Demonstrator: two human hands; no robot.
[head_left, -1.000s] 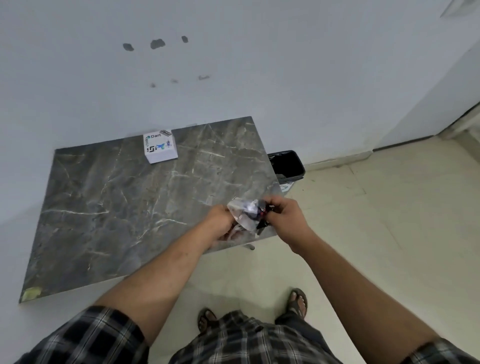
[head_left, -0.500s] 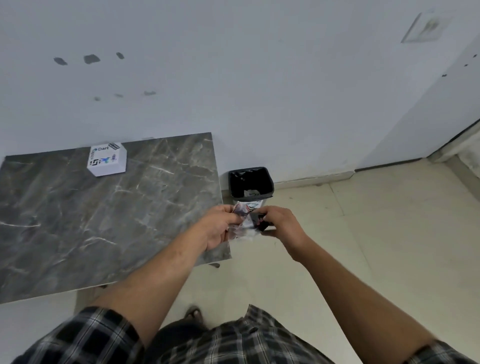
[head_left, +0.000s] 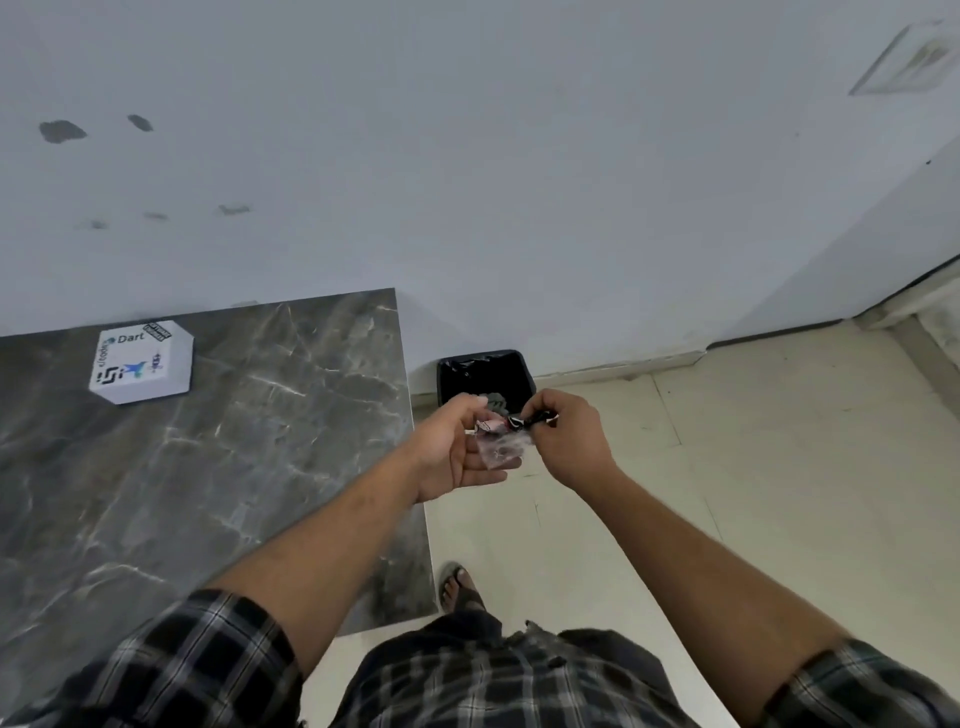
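Both my hands are out past the table's right edge, just in front of a small black bin (head_left: 486, 370) that stands on the floor against the wall. My left hand (head_left: 457, 449) is palm up and a crumpled clear plastic wrapper (head_left: 501, 441) lies across its fingers. My right hand (head_left: 569, 441) pinches a small dark piece (head_left: 530, 420) at the wrapper's top edge. The bin has a black liner and something grey inside.
A dark marble-look table (head_left: 208, 467) fills the left side, with a white hexagonal box (head_left: 143, 369) printed with logos near the wall. Pale floor tiles (head_left: 753, 467) stretch to the right. My sandalled foot (head_left: 460, 587) is beside the table's near corner.
I have turned right, away from the table, and both hands with the wrapper have come up close to the bin. My left hand has turned palm up under the wrapper.
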